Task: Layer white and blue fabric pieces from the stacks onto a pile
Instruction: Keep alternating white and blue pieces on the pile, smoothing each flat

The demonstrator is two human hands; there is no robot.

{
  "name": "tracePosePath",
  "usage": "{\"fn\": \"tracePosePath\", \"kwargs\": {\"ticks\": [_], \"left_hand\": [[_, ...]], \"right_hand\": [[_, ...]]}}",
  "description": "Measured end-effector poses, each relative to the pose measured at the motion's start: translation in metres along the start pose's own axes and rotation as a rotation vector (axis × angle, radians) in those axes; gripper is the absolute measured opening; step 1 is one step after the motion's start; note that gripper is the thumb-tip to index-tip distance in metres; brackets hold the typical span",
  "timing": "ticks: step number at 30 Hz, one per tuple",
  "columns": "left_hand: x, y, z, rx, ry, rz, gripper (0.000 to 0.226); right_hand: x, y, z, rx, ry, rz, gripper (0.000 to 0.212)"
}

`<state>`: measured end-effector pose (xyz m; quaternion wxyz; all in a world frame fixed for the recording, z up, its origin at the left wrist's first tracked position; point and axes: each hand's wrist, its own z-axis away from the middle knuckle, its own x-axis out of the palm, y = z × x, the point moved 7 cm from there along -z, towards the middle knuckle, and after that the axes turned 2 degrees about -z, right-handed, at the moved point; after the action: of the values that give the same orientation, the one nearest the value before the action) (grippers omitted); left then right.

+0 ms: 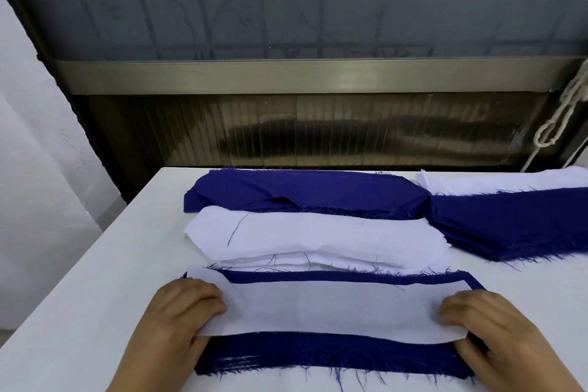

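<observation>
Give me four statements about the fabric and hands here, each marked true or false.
1. The white piece lies on top of the blue piece. True.
2. Only the left hand touches the white piece. False: the right hand holds its other end too.
3. A white stack sits just behind the pile. True.
4. The blue stack at the back is nearer the person than the white stack. False: it lies farther away.

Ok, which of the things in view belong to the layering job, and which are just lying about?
Part of the job:
white piece held at its ends by left hand and right hand
blue piece beneath it
white stack
blue stack
far-right blue stack and white stack

Just there:
table
rope
window frame
</observation>
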<state>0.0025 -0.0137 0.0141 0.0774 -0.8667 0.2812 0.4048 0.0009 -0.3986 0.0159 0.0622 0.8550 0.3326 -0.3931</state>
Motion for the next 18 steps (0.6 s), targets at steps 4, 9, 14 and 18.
{"fn": "tracePosePath", "kwargs": {"ticks": [4, 9, 14, 18], "left_hand": [[-0.003, 0.003, 0.004, 0.007, 0.042, -0.006, 0.022], [-0.002, 0.006, 0.001, -0.086, -0.022, 0.114, 0.041], [-0.001, 0.007, 0.003, -0.143, -0.148, 0.172, 0.045], [0.0, 0.009, 0.003, -0.144, -0.186, 0.165, 0.056]], "right_hand": [[-0.007, 0.003, 0.004, 0.048, -0.016, -0.011, 0.029], [-0.014, -0.007, -0.002, 0.091, -0.042, -0.093, 0.032], [-0.011, -0.015, -0.003, 0.128, -0.13, -0.138, 0.056], [-0.003, -0.008, -0.001, 0.249, -0.205, -0.13, 0.029]]}}
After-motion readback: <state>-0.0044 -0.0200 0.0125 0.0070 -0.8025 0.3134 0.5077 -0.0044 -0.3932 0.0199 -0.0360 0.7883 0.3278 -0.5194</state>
